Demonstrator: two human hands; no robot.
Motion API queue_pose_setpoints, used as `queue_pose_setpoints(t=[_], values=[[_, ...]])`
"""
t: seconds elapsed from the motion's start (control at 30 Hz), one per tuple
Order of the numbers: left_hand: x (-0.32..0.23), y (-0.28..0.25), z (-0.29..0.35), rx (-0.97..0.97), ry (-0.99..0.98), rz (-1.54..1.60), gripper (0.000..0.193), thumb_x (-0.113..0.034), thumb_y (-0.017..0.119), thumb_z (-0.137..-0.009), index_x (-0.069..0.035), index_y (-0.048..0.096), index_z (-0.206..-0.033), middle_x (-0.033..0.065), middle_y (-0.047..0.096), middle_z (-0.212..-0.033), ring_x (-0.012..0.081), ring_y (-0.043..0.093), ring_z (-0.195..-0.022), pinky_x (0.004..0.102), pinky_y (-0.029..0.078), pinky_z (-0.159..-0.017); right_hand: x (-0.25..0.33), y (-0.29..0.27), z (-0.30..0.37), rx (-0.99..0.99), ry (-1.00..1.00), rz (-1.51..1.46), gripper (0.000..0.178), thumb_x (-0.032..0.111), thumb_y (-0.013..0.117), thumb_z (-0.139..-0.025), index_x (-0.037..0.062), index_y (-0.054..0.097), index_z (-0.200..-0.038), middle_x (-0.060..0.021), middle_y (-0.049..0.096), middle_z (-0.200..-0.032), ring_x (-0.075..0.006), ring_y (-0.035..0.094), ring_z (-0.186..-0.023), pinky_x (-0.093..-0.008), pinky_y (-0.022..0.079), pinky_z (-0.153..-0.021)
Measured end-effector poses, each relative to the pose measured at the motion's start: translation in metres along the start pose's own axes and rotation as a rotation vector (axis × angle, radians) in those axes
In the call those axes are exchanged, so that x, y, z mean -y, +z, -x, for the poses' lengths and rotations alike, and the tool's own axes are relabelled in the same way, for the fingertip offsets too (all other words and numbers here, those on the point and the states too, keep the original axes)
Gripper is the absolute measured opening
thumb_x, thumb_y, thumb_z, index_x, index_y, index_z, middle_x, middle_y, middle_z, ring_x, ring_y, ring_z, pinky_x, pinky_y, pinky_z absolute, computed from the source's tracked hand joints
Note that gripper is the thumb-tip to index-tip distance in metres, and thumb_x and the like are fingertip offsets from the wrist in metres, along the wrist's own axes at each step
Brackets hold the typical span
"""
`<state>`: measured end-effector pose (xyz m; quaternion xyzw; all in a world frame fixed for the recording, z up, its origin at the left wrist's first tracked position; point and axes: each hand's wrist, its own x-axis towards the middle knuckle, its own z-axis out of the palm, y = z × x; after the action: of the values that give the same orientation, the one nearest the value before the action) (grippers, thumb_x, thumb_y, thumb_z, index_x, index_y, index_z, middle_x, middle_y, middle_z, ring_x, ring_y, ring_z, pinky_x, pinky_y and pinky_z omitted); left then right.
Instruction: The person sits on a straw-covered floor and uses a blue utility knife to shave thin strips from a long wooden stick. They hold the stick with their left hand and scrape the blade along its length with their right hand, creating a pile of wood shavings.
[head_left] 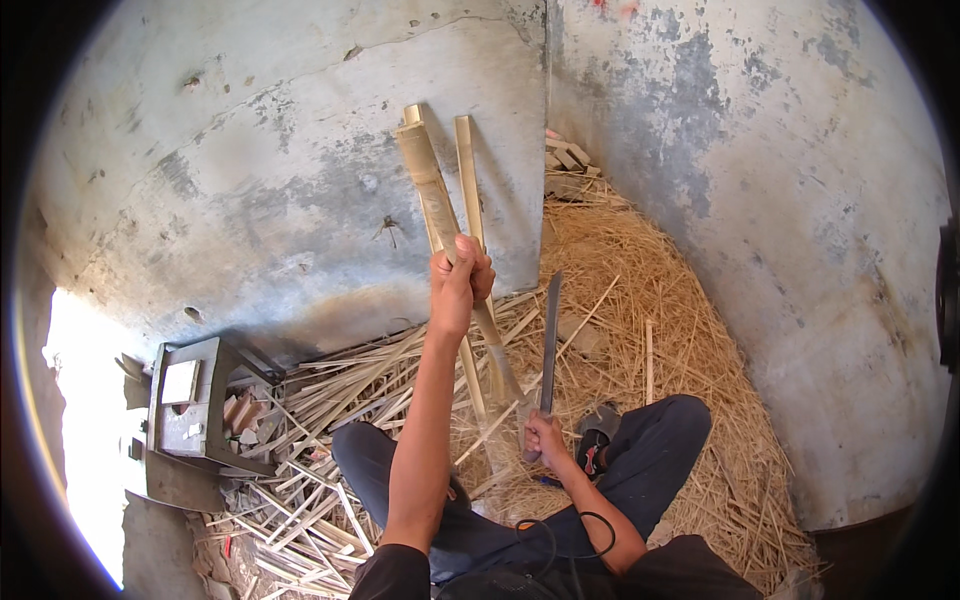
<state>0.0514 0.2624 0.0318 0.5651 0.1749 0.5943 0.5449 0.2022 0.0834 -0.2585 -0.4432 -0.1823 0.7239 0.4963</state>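
Observation:
My left hand (462,285) is raised in front of me, its fingers wrapped round a thick bamboo piece (424,168). The piece slants from upper left down toward my right hand, its lower end close to that hand. Low between my knees, my right hand (546,438) grips a long-bladed knife (551,345) with its dark, narrow blade pointing up and away. The blade stands apart from the upper part of the bamboo piece. Just behind my left hand, a split bamboo strip (467,165) leans against the wall. Another strip stands partly hidden behind the held piece.
Long split bamboo strips (370,365) lie piled at the left, with thin shavings (700,400) heaped at the right. A wooden box-like stand (188,395) is at far left. Worn plaster walls (300,150) meet ahead. My bent legs (650,455) flank the work spot. Bricks (570,157) sit in the far corner.

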Motion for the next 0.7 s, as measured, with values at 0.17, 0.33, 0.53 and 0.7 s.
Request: queue_pose_setpoints(t=[0.17,0.33,0.53,0.7], values=[[0.001,0.000,-0.002,-0.019,0.012,-0.001,0.057,-0.052,0.044,-0.115,-0.016,0.031,-0.073,-0.0066,0.023,-0.058,0.0072,0.018,-0.049,0.0302,0.015,-0.046,-0.057,-0.041,-0.025,-0.020,0.325,0.015,0.021,0.019,0.062,-0.095,0.0137,0.052,-0.077,0.0034,0.043,-0.059,-0.0099,0.039,-0.045,-0.0306,0.033,-0.046],[-0.001,0.000,0.000,-0.044,0.013,-0.019,0.056,-0.050,0.045,-0.115,-0.016,0.030,-0.073,-0.0064,0.023,-0.058,0.0068,0.018,-0.048,0.0299,0.015,-0.046,-0.018,-0.007,-0.012,-0.130,-0.013,0.178,0.021,0.016,0.060,-0.095,0.0130,0.052,-0.075,0.0014,0.047,-0.059,-0.0102,0.040,-0.045,-0.0309,0.032,-0.044],[0.002,0.006,-0.003,-0.036,0.023,-0.006,0.058,-0.053,0.045,-0.114,-0.016,0.031,-0.072,-0.0063,0.024,-0.057,0.0070,0.018,-0.048,0.0298,0.016,-0.046,-0.027,-0.008,-0.009,-0.032,-0.033,0.113,0.021,0.016,0.060,-0.099,0.0140,0.053,-0.079,0.0040,0.047,-0.060,-0.0096,0.042,-0.045,-0.0287,0.031,-0.042],[-0.003,-0.006,-0.001,-0.051,0.038,-0.039,0.059,-0.054,0.045,-0.114,-0.016,0.031,-0.071,-0.0068,0.024,-0.056,0.0069,0.017,-0.048,0.0299,0.016,-0.046,-0.086,-0.044,-0.020,-0.207,0.308,0.050,0.026,0.018,0.057,-0.099,0.0128,0.051,-0.074,0.0024,0.046,-0.060,-0.0093,0.041,-0.047,-0.0284,0.031,-0.043]])
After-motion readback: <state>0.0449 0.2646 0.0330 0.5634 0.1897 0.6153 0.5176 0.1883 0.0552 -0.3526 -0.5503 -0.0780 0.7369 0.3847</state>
